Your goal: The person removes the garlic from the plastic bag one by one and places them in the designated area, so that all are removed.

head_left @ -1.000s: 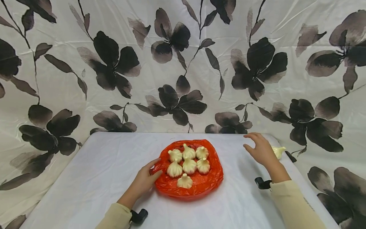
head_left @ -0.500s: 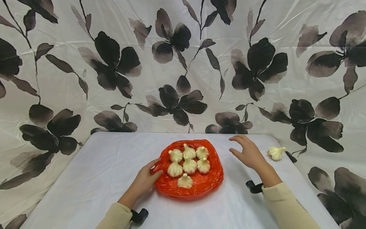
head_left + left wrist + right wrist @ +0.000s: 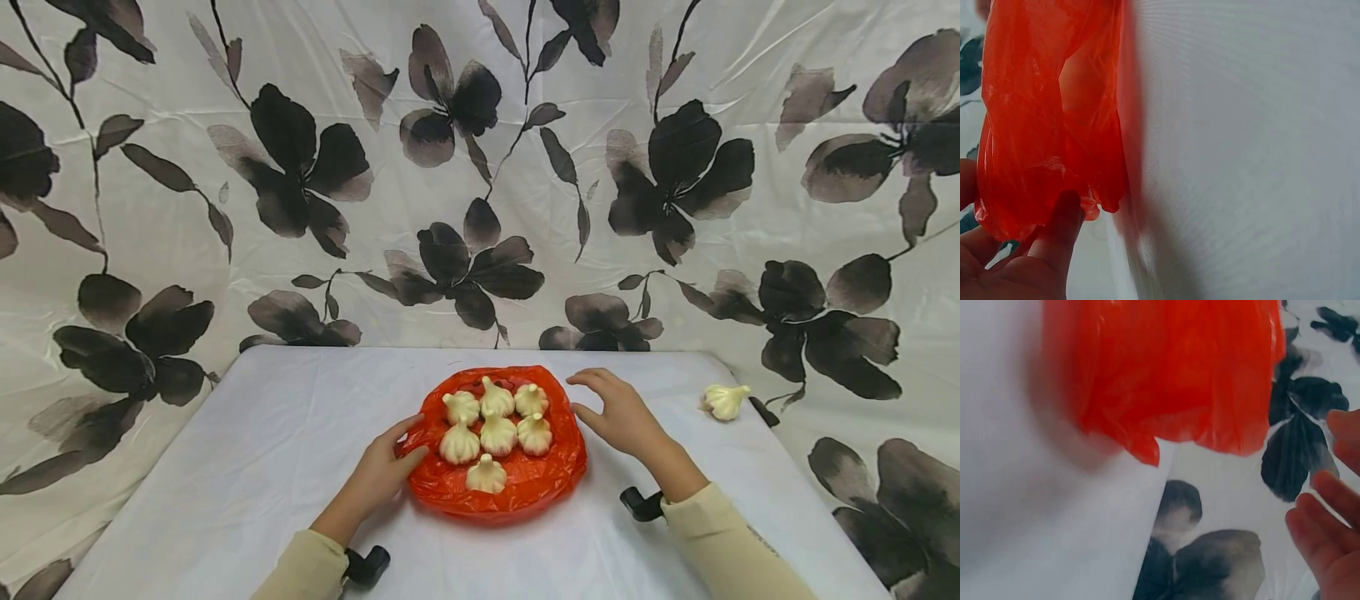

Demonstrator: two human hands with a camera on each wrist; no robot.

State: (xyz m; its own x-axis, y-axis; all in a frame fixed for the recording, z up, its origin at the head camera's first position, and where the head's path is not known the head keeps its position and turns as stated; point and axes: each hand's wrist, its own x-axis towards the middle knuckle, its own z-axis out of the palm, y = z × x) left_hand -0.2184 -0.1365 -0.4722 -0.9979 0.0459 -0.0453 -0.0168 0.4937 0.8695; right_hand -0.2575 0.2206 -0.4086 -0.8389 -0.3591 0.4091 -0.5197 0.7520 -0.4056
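Several white garlic bulbs point(image 3: 498, 434) sit in a round red plastic bag point(image 3: 551, 475), rim spread wide, in the middle of the head view. My left hand point(image 3: 377, 471) holds the bag's left edge, its thumb at the near side and fingers farther back. The left wrist view shows the thumb point(image 3: 1060, 237) against the red plastic. My right hand point(image 3: 618, 417) hovers at the bag's right rim, fingers loosely bent and nothing in them. In the right wrist view those fingers point(image 3: 1319, 540) are apart from the bag. One single garlic bulb point(image 3: 725, 402) lies at the table's far right.
A white cloth covers the table point(image 3: 262, 467), whose back edge meets a floral curtain point(image 3: 450, 183). Black devices are strapped at the left wrist point(image 3: 367, 567) and the right wrist point(image 3: 642, 504).
My right hand has moved left from beside the lone garlic bulb to the bag's right rim, uncovering that bulb. The left hand and the bag have stayed put.
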